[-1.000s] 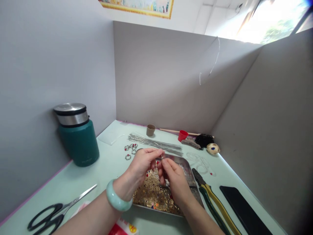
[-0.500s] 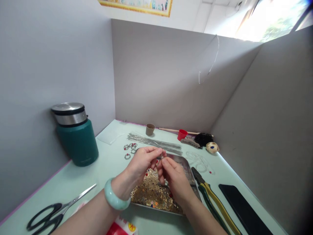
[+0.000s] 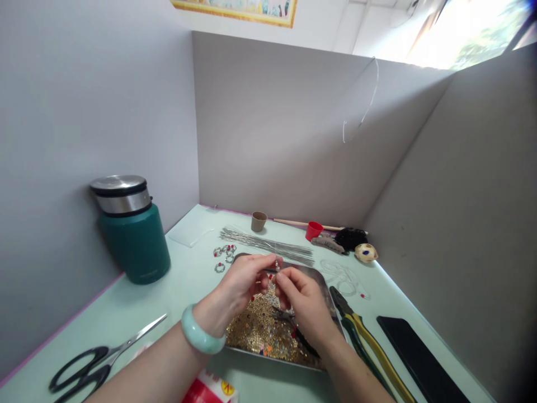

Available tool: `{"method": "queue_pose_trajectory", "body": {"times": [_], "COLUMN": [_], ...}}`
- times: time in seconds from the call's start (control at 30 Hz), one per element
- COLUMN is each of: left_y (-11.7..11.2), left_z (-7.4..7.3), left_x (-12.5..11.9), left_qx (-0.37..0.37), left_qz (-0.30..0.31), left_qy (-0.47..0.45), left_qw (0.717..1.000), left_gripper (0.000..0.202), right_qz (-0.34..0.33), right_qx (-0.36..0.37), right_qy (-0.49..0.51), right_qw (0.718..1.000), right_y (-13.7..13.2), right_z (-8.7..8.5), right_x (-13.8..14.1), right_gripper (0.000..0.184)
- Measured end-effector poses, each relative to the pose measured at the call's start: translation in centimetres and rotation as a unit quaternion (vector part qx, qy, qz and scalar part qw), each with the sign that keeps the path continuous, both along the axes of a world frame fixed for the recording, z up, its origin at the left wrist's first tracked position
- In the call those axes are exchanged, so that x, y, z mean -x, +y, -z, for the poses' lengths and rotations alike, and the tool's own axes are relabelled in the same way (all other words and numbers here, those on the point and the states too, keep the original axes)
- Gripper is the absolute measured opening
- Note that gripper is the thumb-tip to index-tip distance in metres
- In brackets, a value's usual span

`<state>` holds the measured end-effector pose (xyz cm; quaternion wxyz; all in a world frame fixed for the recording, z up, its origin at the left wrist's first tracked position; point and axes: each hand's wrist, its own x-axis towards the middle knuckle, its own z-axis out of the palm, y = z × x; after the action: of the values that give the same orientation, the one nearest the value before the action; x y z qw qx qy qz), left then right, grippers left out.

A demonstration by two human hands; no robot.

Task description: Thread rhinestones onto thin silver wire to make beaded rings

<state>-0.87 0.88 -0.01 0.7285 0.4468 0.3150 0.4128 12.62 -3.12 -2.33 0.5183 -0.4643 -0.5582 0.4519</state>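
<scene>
Item: a wire pin carrying a tiny bead is being held at centre frame, just above the far rim of the metal tray.
Left hand: thumb and forefinger are pinching together on the wire pin; a pale green bangle is sitting on the wrist.
Right hand: fingertips are closing together on the same pin, touching the left fingertips.
Handling, judged: the pin is appearing very light, thin and springy, likely bending easily and slipping on smooth metal; taking it near the bead end with the fingertips is looking soundest.
Tray contents: loose gold beads, small and prone to rolling.
Nearby: pin bundle behind the tray; pliers to the right; scissors at lower left.
Writing: small lettering on the green flask and a yellow mark on the red packet are showing, neither legible.
</scene>
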Motion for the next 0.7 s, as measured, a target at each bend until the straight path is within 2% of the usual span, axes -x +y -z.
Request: {"method": "queue_pose_trajectory", "body": {"times": [0.17,0.3,0.4,0.47,0.5,0.7], "left_y": [0.1,0.0,0.0,0.1,0.1,0.1], "left_z": [0.2,0.1,-0.1,-0.2,-0.3,-0.1], "left_x": [-0.2,-0.2,-0.1,0.0,0.1,0.2], "left_qx": [-0.011,-0.059,-0.084,-0.087,-0.088,-0.086], "left_qz": [-0.009,-0.017,-0.046,-0.063,-0.067,-0.081], "left_qy": [0.01,0.06,0.081,0.087,0.088,0.097], "left_qw": [1.0,0.996,0.992,0.99,0.99,0.988], "left_gripper": [0.033,0.023,0.02,0.02,0.021,0.021], "right_qz": [0.018,0.018,0.003,0.011,0.029,0.101], "right_qx": [0.002,0.0,0.004,-0.001,-0.009,0.003], "right_qy": [-0.034,-0.076,-0.139,-0.242,-0.32,-0.467], "right_qw": [0.999,0.997,0.99,0.97,0.947,0.878], "right_y": [0.0,0.1,0.6,1.1,1.4,2.8], "right_z": [0.3,0.1,-0.1,-0.1,-0.1,0.3], "right_x": [0.2,0.0,-1.1,-2.3,-3.1,-6.7], "right_gripper": [0.025,0.026,0.026,0.025,0.026,0.022]}}
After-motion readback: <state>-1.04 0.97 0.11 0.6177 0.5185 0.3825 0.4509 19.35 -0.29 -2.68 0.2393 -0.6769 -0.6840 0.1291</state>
